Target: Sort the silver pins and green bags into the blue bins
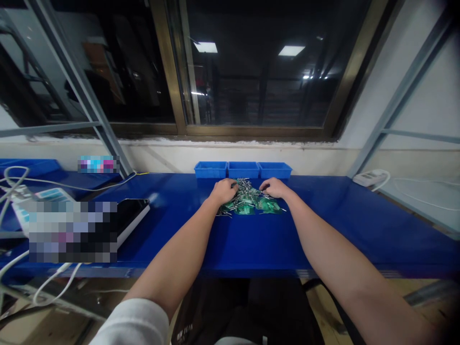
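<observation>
A loose pile of thin metal pins (241,197) lies on the blue table, mixed with small green pieces (246,210). At the pile's left edge, my left hand (224,190) is closed, its fingers curled in against the pins. My right hand (275,188) reaches in from the other side with bent fingers drawn together near the pile's right edge. Whatever sits between the fingertips of either hand is too small to make out. More green pieces with pins among them (270,206) lie just below my right hand.
Three blue bins (243,169) stand in a row behind the pile. A dark-screened device (132,211), partly blurred out, and white cables lie at the left on the blue tabletop (251,244). At the right is a white power strip (370,178). Grey metal posts (388,112) flank the window.
</observation>
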{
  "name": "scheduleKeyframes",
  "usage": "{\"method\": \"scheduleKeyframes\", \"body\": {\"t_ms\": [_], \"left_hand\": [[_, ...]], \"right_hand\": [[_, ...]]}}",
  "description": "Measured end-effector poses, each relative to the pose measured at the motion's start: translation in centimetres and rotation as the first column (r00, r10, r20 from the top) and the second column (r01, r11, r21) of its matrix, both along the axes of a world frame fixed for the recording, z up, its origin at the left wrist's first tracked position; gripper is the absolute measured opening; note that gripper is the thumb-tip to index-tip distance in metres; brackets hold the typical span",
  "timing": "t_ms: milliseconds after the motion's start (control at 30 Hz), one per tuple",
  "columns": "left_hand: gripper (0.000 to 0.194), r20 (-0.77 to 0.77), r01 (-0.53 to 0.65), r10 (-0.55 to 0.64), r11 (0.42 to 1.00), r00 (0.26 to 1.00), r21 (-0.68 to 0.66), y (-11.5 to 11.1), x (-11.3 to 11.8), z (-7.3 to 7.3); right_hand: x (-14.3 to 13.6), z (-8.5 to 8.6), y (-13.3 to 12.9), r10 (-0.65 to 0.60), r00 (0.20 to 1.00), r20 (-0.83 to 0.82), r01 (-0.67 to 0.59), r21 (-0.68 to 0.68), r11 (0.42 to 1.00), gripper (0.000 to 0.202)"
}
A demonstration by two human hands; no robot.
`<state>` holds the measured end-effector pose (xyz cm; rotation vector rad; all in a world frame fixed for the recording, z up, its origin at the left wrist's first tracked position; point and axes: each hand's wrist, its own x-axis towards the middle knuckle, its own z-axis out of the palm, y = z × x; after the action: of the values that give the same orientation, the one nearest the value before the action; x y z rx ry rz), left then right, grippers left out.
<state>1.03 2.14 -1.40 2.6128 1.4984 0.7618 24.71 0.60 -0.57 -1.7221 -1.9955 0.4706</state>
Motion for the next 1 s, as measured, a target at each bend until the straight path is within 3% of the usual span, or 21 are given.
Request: {"method": "scheduleKeyframes", "body": {"t_ms": [133,467,1000], "left_hand": [[0.036,-0.008,-0.004,0.004,1.0,1.0,-0.003,0.06,0.0,-0.05],[0.036,-0.034,-0.048,0.047,0.998,0.998,-0.029,-0.41,0.08,0.26],[0.036,-0.026,-0.06,0.059,0.997,0.998,-0.056,-0.79,0.2,0.49]], "right_hand": [[0.16,-0.21,0.02,-0.001,1.0,0.001,0.001,-0.003,1.0,0.022],[0.95,-0.31,0.25,0.13,0.991,-0.041,-0.131,-0.042,0.99,0.013],[0.47,0.25,-0.45,0.118,0.992,0.049,-0.117,-0.032,0.993,0.008]]}}
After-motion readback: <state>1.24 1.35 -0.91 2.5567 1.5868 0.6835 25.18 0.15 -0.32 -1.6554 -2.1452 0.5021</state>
